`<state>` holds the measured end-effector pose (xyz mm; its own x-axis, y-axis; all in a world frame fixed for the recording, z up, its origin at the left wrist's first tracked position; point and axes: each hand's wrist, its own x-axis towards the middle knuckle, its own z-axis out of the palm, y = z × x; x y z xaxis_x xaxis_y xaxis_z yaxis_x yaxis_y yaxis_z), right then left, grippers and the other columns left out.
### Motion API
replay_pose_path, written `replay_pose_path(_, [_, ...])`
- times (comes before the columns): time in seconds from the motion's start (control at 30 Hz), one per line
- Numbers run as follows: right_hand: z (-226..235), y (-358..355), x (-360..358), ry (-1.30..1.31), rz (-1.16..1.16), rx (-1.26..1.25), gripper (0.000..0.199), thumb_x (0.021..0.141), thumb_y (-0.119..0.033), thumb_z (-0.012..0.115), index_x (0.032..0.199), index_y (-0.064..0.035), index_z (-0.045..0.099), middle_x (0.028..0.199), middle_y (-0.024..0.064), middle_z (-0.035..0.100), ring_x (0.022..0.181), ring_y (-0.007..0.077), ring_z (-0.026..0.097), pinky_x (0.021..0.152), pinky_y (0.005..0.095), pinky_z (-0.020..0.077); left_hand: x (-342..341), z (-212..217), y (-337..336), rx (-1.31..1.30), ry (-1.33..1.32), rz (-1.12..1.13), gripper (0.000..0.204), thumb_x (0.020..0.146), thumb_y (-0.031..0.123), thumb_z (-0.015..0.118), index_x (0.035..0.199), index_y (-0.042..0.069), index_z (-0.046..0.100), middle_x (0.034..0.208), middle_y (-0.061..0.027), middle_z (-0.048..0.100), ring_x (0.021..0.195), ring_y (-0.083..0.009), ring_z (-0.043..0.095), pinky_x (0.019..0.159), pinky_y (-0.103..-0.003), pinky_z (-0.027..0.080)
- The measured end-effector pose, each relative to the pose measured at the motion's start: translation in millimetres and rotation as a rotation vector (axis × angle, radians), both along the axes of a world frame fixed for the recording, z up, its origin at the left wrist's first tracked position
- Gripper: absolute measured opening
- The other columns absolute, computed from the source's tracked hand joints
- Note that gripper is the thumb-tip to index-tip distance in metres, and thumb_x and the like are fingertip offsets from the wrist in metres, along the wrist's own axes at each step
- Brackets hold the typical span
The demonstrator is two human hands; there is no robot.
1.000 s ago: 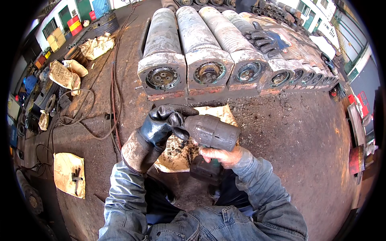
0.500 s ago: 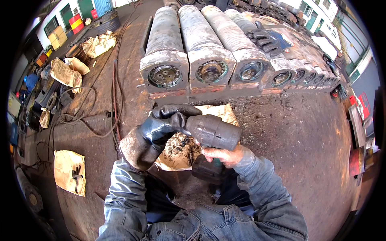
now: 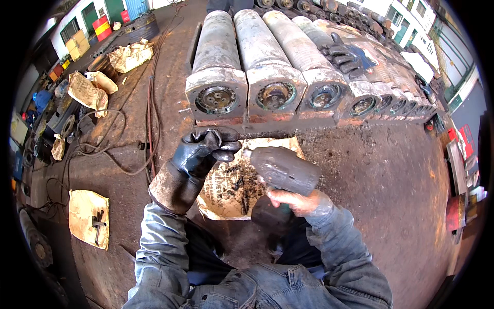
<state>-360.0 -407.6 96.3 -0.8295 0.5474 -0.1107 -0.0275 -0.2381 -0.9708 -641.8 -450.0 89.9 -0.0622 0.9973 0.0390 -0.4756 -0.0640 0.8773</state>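
In my bare right hand (image 3: 296,201) is a dark, grimy cordless impact driver (image 3: 285,169), gripped by its handle, its nose pointing left. My left hand (image 3: 208,147) wears a long black rubber glove, its cuff dirty and brown. The gloved fingers are closed together just left of the tool's nose, apart from it; whatever they pinch is too small to make out. Beneath both hands lies an oil-stained paper sheet (image 3: 221,198) with small dark parts (image 3: 239,188) on it. Beyond stands a row of heavy grey cylinders, the nearest ends showing round bolted openings (image 3: 216,99).
Dark gloves (image 3: 342,59) rest on the cylinders. At left, a paper sheet (image 3: 77,219) bears black hex keys (image 3: 98,225). Hoses (image 3: 110,154) coil over the stained floor, near crumpled paper sacks (image 3: 87,92). A red and yellow drum (image 3: 102,30) stands far left; metal pieces (image 3: 457,165) line the right.
My gloved left hand has come away from the impact driver's nose, leaving a gap. The driver has shifted slightly right and down, still in my right hand.
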Motion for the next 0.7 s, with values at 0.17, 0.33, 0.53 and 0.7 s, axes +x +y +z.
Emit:
replay_pose_path(0.17, [53.2,14.2,5.2,0.005,-0.175,0.559,0.049,0.084,-0.004,0.073,0.130,-0.0031,0.054,0.111,0.0093,0.064,0.095,0.0190,0.061,0.081,0.0318,0.0504,-13.5,0.8,1.9,0.011,-0.094,-0.040,0.032,0.091,0.021,0.067,0.105,-0.008,0.064,0.112,-0.0240,0.066,0.102,-0.0343,0.068,0.076,-0.038,0.061])
replay_pose_path(0.33, [162.5,72.6,-43.9,-0.205,-0.094,1.728,0.048,0.083,-0.011,0.074,0.127,-0.0024,0.057,0.120,0.0149,0.065,0.113,0.0287,0.062,0.098,0.0386,0.0505,-16.5,-3.2,-0.3,-0.016,0.068,0.033,0.025,0.101,0.010,0.050,0.114,-0.008,0.061,0.109,-0.0203,0.068,0.101,-0.0326,0.069,0.077,-0.038,0.062])
replay_pose_path(0.53, [202.3,217.3,-138.3,-0.289,-0.175,1.638,0.052,0.074,-0.027,0.077,0.118,-0.0041,0.062,0.106,0.0200,0.065,0.102,0.0384,0.061,0.092,0.0453,0.0491,-7.4,24.6,2.4,-0.072,0.073,0.055,0.014,0.095,0.006,0.060,0.102,-0.006,0.063,0.103,-0.0196,0.070,0.096,-0.0308,0.071,0.073,-0.039,0.062])
replay_pose_path(0.7, [178.9,300.5,-217.8,-0.473,-0.211,2.003,0.047,0.073,-0.027,0.073,0.114,-0.0058,0.063,0.109,0.0223,0.062,0.108,0.0382,0.059,0.092,0.0441,0.0478,-15.0,-9.7,17.2,-0.054,0.017,0.004,0.017,0.094,0.001,0.062,0.109,-0.006,0.064,0.106,-0.0179,0.070,0.099,-0.0298,0.070,0.077,-0.039,0.062])
